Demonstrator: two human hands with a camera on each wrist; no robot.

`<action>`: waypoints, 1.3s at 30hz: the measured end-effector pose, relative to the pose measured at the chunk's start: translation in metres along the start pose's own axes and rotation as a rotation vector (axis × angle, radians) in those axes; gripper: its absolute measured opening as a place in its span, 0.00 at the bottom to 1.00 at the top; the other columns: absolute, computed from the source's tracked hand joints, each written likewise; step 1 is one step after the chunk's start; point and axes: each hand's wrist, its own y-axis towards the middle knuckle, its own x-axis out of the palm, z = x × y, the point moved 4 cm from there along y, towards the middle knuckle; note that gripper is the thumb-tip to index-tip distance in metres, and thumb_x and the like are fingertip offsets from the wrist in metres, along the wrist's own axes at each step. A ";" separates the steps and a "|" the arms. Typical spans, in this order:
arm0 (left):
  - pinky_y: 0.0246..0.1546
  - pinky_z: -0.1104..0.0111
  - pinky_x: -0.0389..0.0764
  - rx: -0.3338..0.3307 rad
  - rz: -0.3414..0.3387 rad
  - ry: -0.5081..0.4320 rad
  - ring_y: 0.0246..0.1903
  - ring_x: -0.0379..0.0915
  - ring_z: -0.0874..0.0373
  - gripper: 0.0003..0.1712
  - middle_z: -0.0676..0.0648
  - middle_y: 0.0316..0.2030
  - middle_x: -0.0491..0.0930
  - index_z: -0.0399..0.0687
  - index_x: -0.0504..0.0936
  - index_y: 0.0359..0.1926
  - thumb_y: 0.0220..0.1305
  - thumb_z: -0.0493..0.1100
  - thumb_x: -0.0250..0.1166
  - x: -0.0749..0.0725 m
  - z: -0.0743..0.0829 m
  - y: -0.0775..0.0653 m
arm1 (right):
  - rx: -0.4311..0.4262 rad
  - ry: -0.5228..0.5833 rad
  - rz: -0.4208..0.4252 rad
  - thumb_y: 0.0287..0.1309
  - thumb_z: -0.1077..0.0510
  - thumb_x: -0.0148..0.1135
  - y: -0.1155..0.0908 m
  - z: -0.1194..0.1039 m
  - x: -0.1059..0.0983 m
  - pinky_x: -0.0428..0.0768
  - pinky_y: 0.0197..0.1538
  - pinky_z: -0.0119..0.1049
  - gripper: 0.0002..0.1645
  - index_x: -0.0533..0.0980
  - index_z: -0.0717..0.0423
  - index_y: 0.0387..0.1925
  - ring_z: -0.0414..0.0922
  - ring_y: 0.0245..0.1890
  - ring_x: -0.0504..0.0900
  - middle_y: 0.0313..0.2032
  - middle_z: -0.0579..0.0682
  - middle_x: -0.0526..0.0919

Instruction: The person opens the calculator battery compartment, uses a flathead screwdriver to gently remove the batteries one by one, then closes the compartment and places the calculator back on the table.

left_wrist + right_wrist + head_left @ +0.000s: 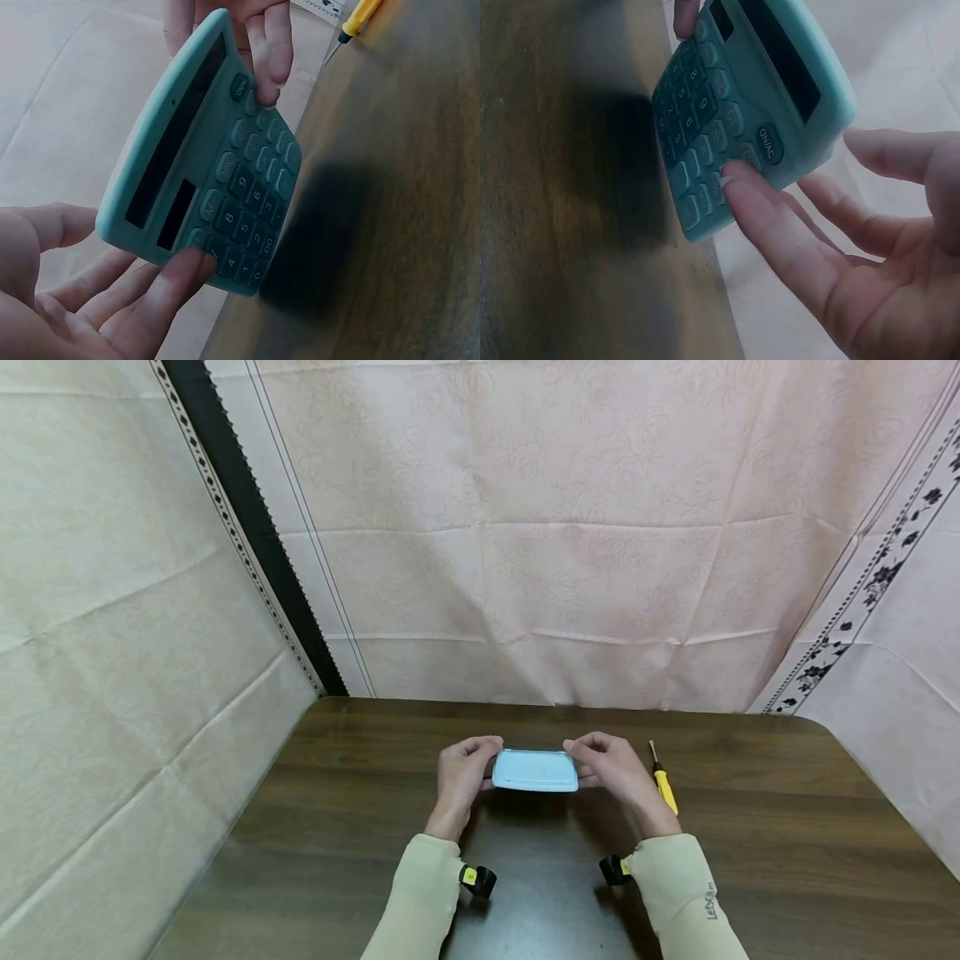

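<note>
A light blue calculator (536, 771) is held up over the table between both hands. In the head view its smooth side faces up. Both wrist views show its keys (244, 225) and dark display strip (780, 60). My left hand (459, 781) grips one end, a finger over the corner keys near the 7 in the left wrist view. The opposite end is held by my right hand (613, 768), with a finger (761, 210) on the keys near ON/AC. A dark shadow falls on the tabletop beneath the calculator.
A screwdriver (663, 783) with a yellow and black handle lies on the brown wooden table (765, 827), just right of the right hand. Pale patterned cloth (570, 568) hangs behind the far table edge. A black wrist camera (480, 882) sits at the left sleeve, another (613, 870) at the right.
</note>
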 end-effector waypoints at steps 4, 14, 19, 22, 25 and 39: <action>0.32 0.65 0.87 -0.004 0.000 0.018 0.38 0.85 0.54 0.12 0.44 0.48 0.88 0.44 0.92 0.48 0.71 0.46 0.72 0.001 -0.002 0.001 | 0.014 0.000 -0.007 0.76 0.52 0.65 0.002 0.003 0.002 0.89 0.44 0.46 0.24 0.77 0.71 0.57 0.50 0.39 0.90 0.46 0.63 0.86; 0.35 0.64 0.88 -0.031 -0.055 0.088 0.39 0.85 0.54 0.16 0.44 0.48 0.87 0.42 0.90 0.54 0.70 0.42 0.74 0.003 -0.009 0.001 | 0.089 -0.028 -0.039 0.73 0.55 0.68 0.002 0.008 0.006 0.89 0.44 0.47 0.30 0.71 0.73 0.64 0.51 0.41 0.88 0.55 0.68 0.79; 0.34 0.63 0.89 -0.041 -0.057 0.125 0.39 0.84 0.54 0.15 0.43 0.49 0.86 0.42 0.90 0.54 0.69 0.40 0.74 0.004 -0.014 0.002 | 0.132 -0.057 -0.058 0.72 0.56 0.70 0.004 0.010 0.007 0.89 0.47 0.49 0.38 0.66 0.75 0.70 0.52 0.43 0.87 0.62 0.71 0.75; 0.34 0.63 0.89 -0.051 -0.053 0.139 0.39 0.84 0.54 0.15 0.43 0.50 0.85 0.42 0.90 0.55 0.69 0.40 0.74 0.004 -0.016 0.003 | 0.155 -0.073 -0.067 0.71 0.56 0.70 0.005 0.013 0.008 0.89 0.48 0.48 0.39 0.65 0.75 0.71 0.53 0.44 0.87 0.64 0.72 0.73; 0.34 0.63 0.88 -0.064 -0.053 0.155 0.40 0.83 0.53 0.16 0.43 0.51 0.85 0.42 0.89 0.56 0.69 0.41 0.74 0.004 -0.019 0.004 | 0.166 -0.090 -0.068 0.71 0.57 0.70 0.006 0.015 0.009 0.89 0.47 0.47 0.37 0.66 0.73 0.71 0.53 0.43 0.86 0.64 0.71 0.74; 0.33 0.62 0.88 -0.090 -0.100 0.175 0.42 0.83 0.54 0.19 0.43 0.52 0.85 0.43 0.89 0.57 0.67 0.41 0.76 0.003 -0.025 0.003 | 0.157 -0.138 -0.081 0.72 0.58 0.69 0.008 0.021 0.012 0.89 0.47 0.47 0.36 0.67 0.72 0.71 0.54 0.46 0.85 0.63 0.70 0.75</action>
